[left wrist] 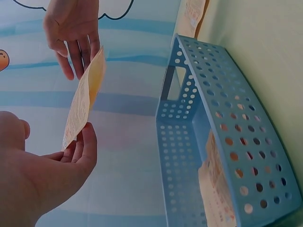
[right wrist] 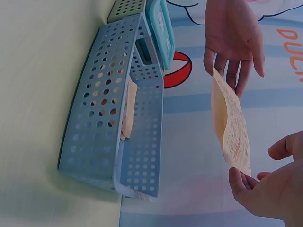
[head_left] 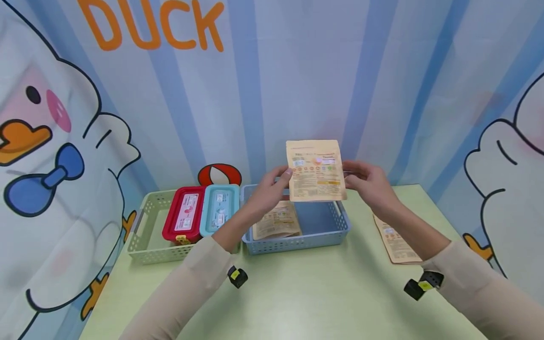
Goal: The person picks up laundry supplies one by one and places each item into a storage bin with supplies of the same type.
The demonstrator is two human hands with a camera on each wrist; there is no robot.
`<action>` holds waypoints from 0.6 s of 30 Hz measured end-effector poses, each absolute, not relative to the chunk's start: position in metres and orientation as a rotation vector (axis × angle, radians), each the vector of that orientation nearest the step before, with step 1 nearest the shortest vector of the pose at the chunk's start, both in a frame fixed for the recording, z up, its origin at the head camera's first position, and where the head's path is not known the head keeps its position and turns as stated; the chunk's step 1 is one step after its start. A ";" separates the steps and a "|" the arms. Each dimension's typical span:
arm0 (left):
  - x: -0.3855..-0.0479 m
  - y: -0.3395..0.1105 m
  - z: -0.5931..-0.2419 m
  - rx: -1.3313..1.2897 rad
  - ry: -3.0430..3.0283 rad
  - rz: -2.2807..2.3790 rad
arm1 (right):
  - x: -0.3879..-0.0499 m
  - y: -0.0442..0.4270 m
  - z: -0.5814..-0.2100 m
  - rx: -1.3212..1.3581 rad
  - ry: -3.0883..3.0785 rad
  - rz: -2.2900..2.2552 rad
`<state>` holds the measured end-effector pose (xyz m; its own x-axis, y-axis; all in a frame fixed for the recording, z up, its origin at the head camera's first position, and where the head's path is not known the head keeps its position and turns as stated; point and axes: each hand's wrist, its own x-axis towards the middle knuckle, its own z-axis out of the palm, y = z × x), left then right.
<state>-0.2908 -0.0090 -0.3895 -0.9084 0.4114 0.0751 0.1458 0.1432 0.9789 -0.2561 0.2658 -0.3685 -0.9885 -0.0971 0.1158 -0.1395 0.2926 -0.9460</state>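
Note:
A flat cream paper-like pouch (head_left: 316, 172) printed with small text and a row of icons is upright in mid-air above the blue basket (head_left: 293, 243). My left hand (head_left: 269, 191) holds its left edge, the fingers behind and the thumb on the near side. At the opposite edge my right hand (head_left: 371, 184) holds it with its fingertips. From the side, the pouch (right wrist: 232, 123) bulges slightly, and the thumbs stand a little off its face. Similar pouch material (head_left: 278, 221) lies in the basket's left part. Another such pouch (head_left: 395, 241) rests on the table, partly behind my right forearm.
Left of the blue basket stands a light green basket (head_left: 157, 257). It carries a red lidded box (head_left: 183, 215) and a teal lidded box (head_left: 220, 208). Behind the pale green table (head_left: 280, 302) hangs a striped duck-print curtain (head_left: 293, 85).

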 end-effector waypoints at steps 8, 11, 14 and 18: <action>-0.289 -0.027 -0.387 0.516 2.227 1.830 | -0.260 0.248 -0.366 0.242 -2.497 1.855; -0.288 -0.033 -0.387 0.456 2.264 1.813 | -0.262 0.241 -0.367 0.252 -2.491 1.867; -0.287 -0.038 -0.386 0.403 2.295 1.812 | -0.265 0.234 -0.368 0.267 -2.475 1.891; -0.285 -0.044 -0.384 0.369 2.315 1.826 | -0.267 0.226 -0.369 0.282 -2.469 1.903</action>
<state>-0.2850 -0.0442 -0.3839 -0.9548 0.2966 0.0196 0.0881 0.2196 0.9716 -0.2672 0.2256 -0.3690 -0.9836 -0.1353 0.1189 -0.1495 0.2444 -0.9581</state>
